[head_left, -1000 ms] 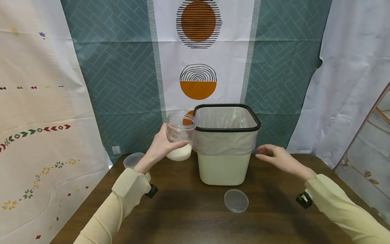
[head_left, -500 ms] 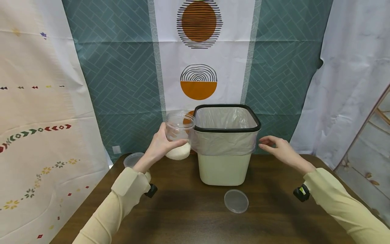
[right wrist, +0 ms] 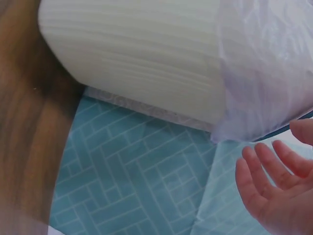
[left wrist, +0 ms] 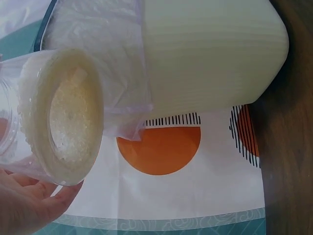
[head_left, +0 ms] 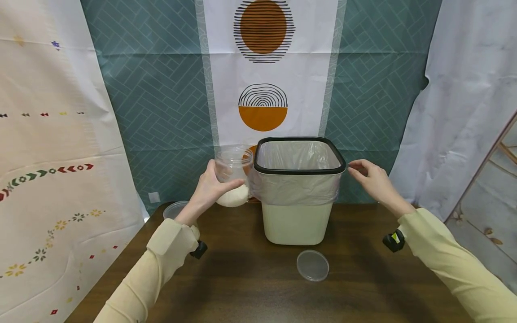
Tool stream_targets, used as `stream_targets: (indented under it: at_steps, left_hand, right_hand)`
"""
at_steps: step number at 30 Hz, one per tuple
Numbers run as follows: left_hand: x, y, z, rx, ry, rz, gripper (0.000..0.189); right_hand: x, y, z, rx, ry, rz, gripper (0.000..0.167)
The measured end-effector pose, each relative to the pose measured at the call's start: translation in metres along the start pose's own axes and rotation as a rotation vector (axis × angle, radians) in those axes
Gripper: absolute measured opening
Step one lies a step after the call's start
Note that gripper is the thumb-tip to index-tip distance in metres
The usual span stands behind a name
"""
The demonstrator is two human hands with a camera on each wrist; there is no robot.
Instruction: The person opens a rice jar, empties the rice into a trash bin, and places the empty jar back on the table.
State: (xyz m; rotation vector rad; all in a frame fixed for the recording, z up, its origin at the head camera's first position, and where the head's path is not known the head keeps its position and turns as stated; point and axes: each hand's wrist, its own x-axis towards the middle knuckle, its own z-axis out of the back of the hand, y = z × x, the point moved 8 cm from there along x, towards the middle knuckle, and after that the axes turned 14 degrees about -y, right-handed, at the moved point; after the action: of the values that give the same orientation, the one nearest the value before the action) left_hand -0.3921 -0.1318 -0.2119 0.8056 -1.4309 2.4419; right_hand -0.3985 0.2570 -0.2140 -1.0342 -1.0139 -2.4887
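Observation:
My left hand (head_left: 210, 188) grips a clear plastic jar (head_left: 233, 168), thumb across its near side. White grains (left wrist: 71, 115) lie at the bottom of this jar, and its mouth has no lid on. It is raised above the table, just left of a pale green trash bin (head_left: 296, 224). A clear bag lines the bin and folds down outside its black rim (head_left: 300, 171). At the right corner of that rim is my right hand (head_left: 373, 179), fingers loosely bent and holding nothing. The right wrist view shows its fingers (right wrist: 266, 164) near the bag's folded edge.
A clear round lid (head_left: 313, 265) lies on the dark wooden table (head_left: 250, 291) in front of the bin. Behind my left wrist stands another clear container (head_left: 174, 209), partly hidden. Patterned cloths (head_left: 161, 89) hang behind the table.
My right hand has risen from beside the bag's fold to the height of the bin's rim. My left hand has shifted slightly up and left with the jar.

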Motion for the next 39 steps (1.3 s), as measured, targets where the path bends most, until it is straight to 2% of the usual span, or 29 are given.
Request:
stream_targets:
  at_steps: [13,22,28,32,39]
  left_hand:
    - [0.004,0.006,0.004,-0.001,-0.035,0.046,0.087]
    - [0.006,0.007,0.007,0.017,-0.064,0.051,0.089]
    - [0.005,0.013,0.008,0.032,-0.066,0.074,0.089]
    - [0.009,0.009,0.01,0.031,-0.082,0.057,0.086]
    - [0.016,0.0,0.011,0.043,-0.075,0.057,0.092]
  right_hand:
    - [0.016,0.017,0.003,0.066,-0.026,-0.056,0.045]
    - [0.027,0.026,-0.002,0.054,0.002,-0.079,0.057]
    - [0.033,0.031,-0.009,0.026,0.027,-0.093,0.064]
    - [0.034,0.032,-0.015,0.021,0.067,-0.117,0.068]
    - [0.033,0.035,-0.025,-0.011,0.143,-0.132,0.067]
